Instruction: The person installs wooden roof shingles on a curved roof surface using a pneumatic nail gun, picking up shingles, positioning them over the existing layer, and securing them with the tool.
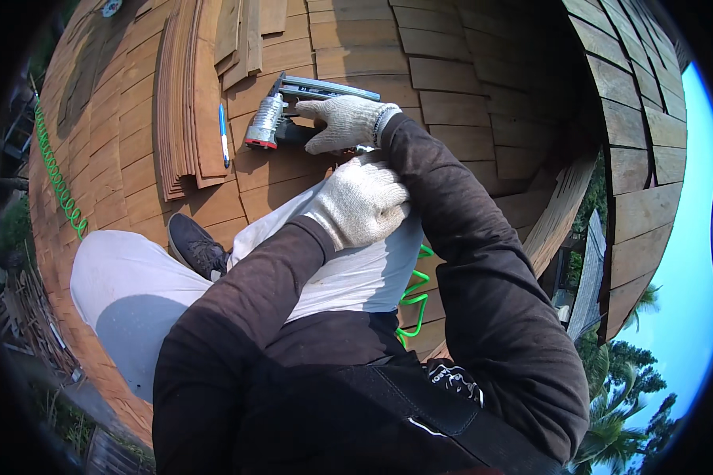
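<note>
A pneumatic nailer [265, 125] with a silver body, red-rimmed end and long grey magazine lies low over the wooden shingles [285, 176]. My right hand [342, 123], in a white knit glove, is closed round its dark handle, thumb and fingers on either side. Just below the right wrist, my left hand [362, 204], gloved the same way, rests over my leg with its fingers curled. Whatever those fingers hold, if anything, is hidden. A small metal fitting [364, 149] shows between the two hands.
Stacked shingles [188, 103] with a blue-and-white pen [223, 134] stand left of the nailer. A coiled green air hose [414, 297] runs beside my leg; more green coil [55, 170] lies far left. At right, the roof edge [566, 210] drops off near another shingled slope [649, 174].
</note>
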A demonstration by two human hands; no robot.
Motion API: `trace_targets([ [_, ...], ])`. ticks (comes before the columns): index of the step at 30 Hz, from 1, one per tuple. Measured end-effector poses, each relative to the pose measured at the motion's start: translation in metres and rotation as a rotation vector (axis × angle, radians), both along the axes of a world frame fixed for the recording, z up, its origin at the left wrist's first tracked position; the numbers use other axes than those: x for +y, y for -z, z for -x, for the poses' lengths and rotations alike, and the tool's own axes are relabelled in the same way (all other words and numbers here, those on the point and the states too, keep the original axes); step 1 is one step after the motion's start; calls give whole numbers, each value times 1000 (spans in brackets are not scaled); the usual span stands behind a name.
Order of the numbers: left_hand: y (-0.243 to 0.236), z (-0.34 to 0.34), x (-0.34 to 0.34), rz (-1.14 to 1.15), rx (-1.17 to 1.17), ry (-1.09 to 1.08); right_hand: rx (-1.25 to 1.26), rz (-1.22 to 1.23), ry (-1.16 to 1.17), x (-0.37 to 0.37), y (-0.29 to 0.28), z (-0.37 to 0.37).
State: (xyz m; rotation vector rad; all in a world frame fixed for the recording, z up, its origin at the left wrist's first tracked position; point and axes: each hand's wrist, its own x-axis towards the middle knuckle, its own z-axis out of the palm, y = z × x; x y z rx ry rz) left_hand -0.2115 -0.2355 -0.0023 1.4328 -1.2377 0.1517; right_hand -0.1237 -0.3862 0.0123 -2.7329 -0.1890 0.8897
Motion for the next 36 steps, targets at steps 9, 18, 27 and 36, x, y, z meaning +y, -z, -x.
trace_targets([
  [9,-10,-13,8,89,143,-60,-497,-264,304,-9,-46,9],
  [18,-73,-105,37,441,558,-65,-1220,-532,155,18,-86,64],
  [27,-43,14,15,-64,179,277,-1707,-572,-167,29,-333,-111],
  [36,-32,6,8,-457,259,250,-1235,-721,57,47,-224,-80],
])
